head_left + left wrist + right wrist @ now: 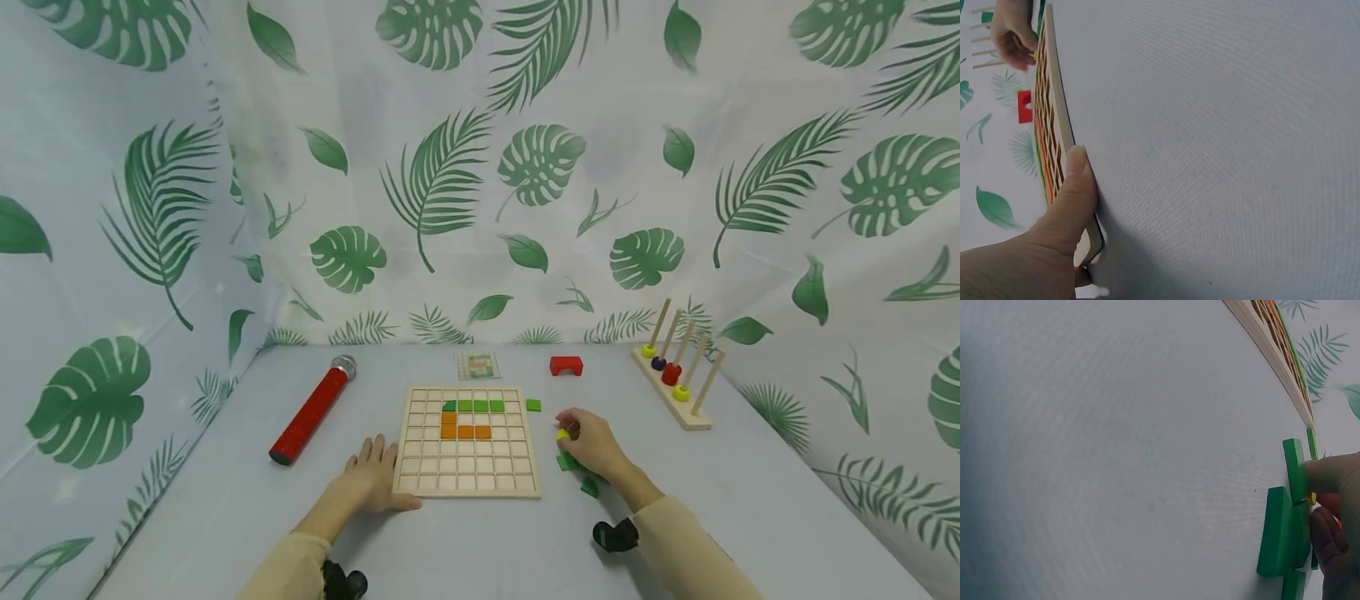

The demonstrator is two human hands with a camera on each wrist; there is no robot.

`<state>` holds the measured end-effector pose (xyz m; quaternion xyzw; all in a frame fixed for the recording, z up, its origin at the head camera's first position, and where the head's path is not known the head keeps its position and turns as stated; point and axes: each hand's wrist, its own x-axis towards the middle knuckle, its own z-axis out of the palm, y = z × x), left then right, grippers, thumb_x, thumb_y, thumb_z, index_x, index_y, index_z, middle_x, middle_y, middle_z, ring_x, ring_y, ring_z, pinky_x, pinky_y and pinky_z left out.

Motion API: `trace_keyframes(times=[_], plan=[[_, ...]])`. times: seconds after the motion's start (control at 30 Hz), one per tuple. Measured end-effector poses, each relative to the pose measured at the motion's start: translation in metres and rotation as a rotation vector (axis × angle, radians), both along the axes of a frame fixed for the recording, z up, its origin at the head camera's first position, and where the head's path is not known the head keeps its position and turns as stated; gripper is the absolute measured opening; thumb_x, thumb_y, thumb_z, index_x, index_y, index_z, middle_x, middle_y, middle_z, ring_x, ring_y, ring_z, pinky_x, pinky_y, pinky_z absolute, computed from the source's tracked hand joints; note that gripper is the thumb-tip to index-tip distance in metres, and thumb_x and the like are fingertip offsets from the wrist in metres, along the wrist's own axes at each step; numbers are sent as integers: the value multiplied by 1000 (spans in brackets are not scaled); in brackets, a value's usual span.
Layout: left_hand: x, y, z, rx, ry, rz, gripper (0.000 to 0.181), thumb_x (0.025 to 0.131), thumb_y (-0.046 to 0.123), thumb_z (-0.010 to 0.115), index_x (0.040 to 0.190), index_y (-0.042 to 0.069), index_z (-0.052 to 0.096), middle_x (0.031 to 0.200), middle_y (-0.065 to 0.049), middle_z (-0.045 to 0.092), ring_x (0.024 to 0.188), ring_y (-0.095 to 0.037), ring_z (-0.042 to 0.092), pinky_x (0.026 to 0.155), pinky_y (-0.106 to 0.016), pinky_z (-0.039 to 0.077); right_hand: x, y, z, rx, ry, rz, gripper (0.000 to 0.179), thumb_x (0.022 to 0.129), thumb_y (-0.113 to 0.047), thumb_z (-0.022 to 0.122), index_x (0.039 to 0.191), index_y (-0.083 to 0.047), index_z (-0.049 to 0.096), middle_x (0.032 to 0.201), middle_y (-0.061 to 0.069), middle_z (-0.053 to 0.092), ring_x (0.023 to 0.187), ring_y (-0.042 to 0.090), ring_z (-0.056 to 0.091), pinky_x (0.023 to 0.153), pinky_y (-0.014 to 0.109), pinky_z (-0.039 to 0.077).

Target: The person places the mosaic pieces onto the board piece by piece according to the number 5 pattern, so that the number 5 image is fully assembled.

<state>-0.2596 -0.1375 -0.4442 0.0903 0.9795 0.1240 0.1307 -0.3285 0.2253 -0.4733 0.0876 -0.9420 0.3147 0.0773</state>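
Note:
A square wooden grid board (467,483) lies on the table, with several green tiles (482,406) in one row and orange tiles (467,432) below them. My left hand (372,477) rests at its near left corner, fingers stretched along the left side. In the left wrist view the thumb (1075,181) lies against the board's front edge. Right of the board, my right hand (592,443) pinches a small yellow tile (562,434) between thumb and fingers. Under and beside that hand lie several loose green tiles (1275,531), partly hidden by it in the head view.
A single green tile (533,405) lies off the board's right side. Behind are a pattern card (477,366) and a red arch block (566,365). A red microphone (311,417) lies at left; a wooden peg stand (688,412) with coloured beads stands at right.

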Motion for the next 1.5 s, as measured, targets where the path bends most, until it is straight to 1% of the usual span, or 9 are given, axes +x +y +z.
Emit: trace_keyframes(times=[0.17,0.4,0.77,0.93,1.13,1.3,1.43,1.47,1.5], plan=[[4,1,6,-4,7,-2,100,75,54,73,140,-9,32,146,-33,22,135,-49,17,105,-61,20,0,-1,1,-20,4,10,29,79,-1,73,106,-5,64,92,2,62,81,15,56,78,34,52],[4,2,7,-4,3,3,99,74,53,73,140,-9,33,147,-33,22,136,-48,17,105,-61,20,-2,-4,0,-32,7,38,28,82,0,70,109,-5,63,92,0,62,83,15,57,78,34,52],[1,0,3,1,18,-5,101,73,55,74,140,-9,32,146,-34,22,135,-49,17,105,-62,21,-9,-26,7,-61,107,123,29,80,5,68,109,0,63,97,5,64,87,20,61,77,35,53],[-1,1,1,-11,-9,12,101,75,57,71,143,-6,30,148,-32,19,137,-47,14,107,-59,18,-14,-44,10,-72,149,167,30,79,8,66,108,1,63,96,6,64,87,18,61,76,34,53],[0,1,5,-3,-5,13,100,74,54,73,141,-8,32,148,-32,20,136,-48,16,106,-60,20,-16,-65,10,-89,139,241,31,77,10,64,107,2,63,94,5,65,86,18,61,76,33,53],[3,1,8,-7,-1,15,99,75,54,73,141,-8,33,148,-31,21,136,-47,17,106,-59,20,-17,-79,8,-68,133,298,29,79,9,65,106,0,63,93,5,66,85,18,62,74,31,53],[3,1,6,6,2,17,100,74,53,74,140,-9,33,147,-31,22,136,-47,17,107,-59,20,-17,-87,6,-64,109,302,29,79,9,65,107,-1,63,93,4,66,87,17,62,75,29,53],[1,0,1,11,11,11,101,74,56,72,140,-9,32,147,-32,22,136,-47,17,107,-59,19,-17,-88,6,-64,109,303,30,79,9,65,107,-1,63,93,3,66,87,16,62,75,29,53],[0,-1,1,13,13,12,101,74,56,73,140,-9,33,147,-32,22,136,-47,18,106,-59,19,-18,-90,5,-63,107,300,30,79,8,65,107,-2,63,93,2,66,87,16,61,75,28,52]])
